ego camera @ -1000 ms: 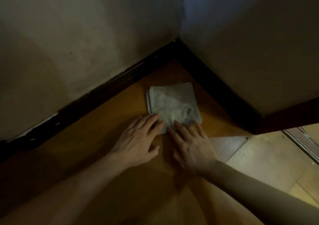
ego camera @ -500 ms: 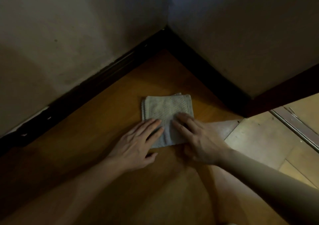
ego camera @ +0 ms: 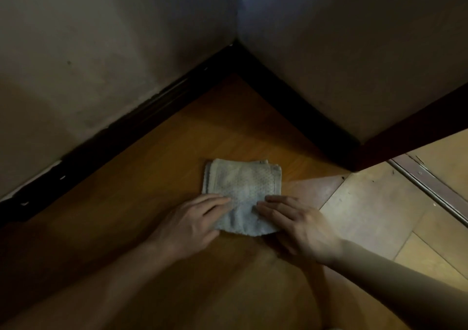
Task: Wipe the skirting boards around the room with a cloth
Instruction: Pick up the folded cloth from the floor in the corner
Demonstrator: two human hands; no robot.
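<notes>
The cloth (ego camera: 243, 185) is made of pale woven terry, nubbly and matt, with a stitched hem. The floor (ego camera: 177, 167) is laid in smooth orange-brown wood with a faint sheen. The skirting boards (ego camera: 126, 132) are coated dark and chipped in places. The walls (ego camera: 101, 51) are finished matt. A metallic-looking strip (ego camera: 428, 185) is set beside paler, scuffed planks (ego camera: 367, 203).

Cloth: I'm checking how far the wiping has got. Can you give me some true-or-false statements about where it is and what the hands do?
The cloth lies folded on the floor. True.
The cloth touches the skirting board. False: it lies apart from it.
The left hand and right hand both rest on the cloth's near end. True.
The cloth hangs from the right hand's fingers. False: it lies flat under straight fingers.
</notes>
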